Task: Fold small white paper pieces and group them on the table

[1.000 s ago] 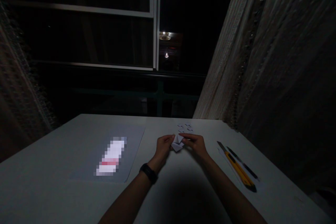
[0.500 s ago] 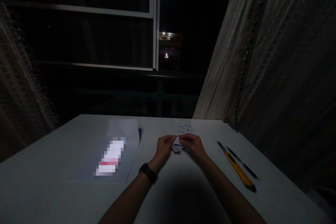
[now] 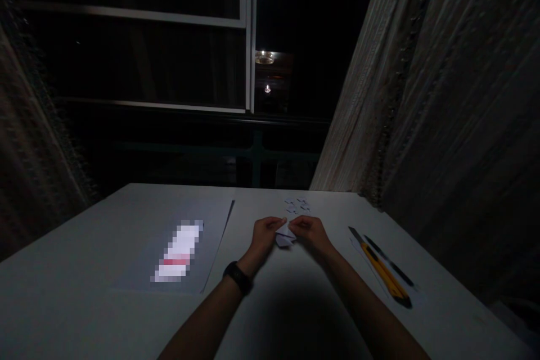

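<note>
Pinching: fingers of left hand and right hand, nearly closed on folded paper.
Folded paper: frame's lower centre; its upper flap now shows more, so the folding seems unfinished.
Large sheet: lower left, its raised far edge has come down.
Small papers: dark marks, unreadable.

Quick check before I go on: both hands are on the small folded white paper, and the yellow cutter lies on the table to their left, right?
Not quite: the yellow cutter lies on the table to their right, as the head view shows. The left hand and right hand are both on the small folded white paper.
</note>
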Demonstrator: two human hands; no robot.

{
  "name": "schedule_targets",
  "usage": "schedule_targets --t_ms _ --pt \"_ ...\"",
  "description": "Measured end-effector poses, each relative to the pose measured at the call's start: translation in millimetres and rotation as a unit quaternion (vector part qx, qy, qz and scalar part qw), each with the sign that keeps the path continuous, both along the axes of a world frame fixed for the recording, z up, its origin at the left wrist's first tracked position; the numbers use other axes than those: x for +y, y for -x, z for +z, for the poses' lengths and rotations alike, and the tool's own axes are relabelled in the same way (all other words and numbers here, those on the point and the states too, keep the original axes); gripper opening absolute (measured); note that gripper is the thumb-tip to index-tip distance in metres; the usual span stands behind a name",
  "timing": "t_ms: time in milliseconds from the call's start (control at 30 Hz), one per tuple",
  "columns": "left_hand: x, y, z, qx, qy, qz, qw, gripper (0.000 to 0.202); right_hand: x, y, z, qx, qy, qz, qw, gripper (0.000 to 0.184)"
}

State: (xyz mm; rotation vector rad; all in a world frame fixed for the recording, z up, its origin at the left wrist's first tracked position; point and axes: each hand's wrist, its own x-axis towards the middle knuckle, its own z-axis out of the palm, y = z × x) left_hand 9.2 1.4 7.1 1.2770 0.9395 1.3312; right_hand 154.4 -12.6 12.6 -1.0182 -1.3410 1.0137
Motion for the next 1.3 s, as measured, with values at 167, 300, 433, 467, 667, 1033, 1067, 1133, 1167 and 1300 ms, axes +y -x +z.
schedule_targets --t_ms 167,300,433,467,667,1033,1067,1133,1167,1300 --pt "0 0 -4.3 -0.005 0.017 -0.009 1.0 0.026 0 -2 -1.6 0.009 -0.001 0.021 1.0 0.017" --pt "1 0 -7.5 -0.006 0.006 -0.019 1.0 0.025 -1 0 -2.2 0.004 -0.007 0.011 1.0 0.016" --pt "1 0 -8.5 0.017 0.001 -0.011 1.0 0.026 -1 1 -2.5 0.0 0.001 0.007 1.0 0.017" --pt "1 -1 -8.2 0.024 -0.001 -0.004 1.0 0.027 -1 1 -2.6 0.005 0.01 0.013 1.0 0.018" --pt "3 -1 -6.4 0.037 -0.009 -0.001 0.999 0.022 -1 1 -1.6 0.037 0.054 0.054 0.996 0.02" --pt "2 -2 -6.8 0.065 -0.023 0.03 0.997 0.02 -2 4 -4.6 0.02 0.063 0.088 0.994 0.028" --pt "2 -2 -5.7 0.08 -0.033 0.039 0.995 0.022 -3 6 -4.8 0.022 0.063 0.09 0.994 0.029" --pt "1 -2 -3.8 0.106 -0.049 0.05 0.992 0.025 -5 8 -4.9 0.023 0.062 0.091 0.994 0.032" --pt "0 -2 -3.3 0.113 -0.054 0.052 0.991 0.026 -5 8 -4.8 0.02 0.059 0.088 0.994 0.032" --pt "1 0 -2.8 0.112 -0.059 0.047 0.991 0.029 -4 7 -4.3 -0.007 0.042 0.061 0.997 0.028"
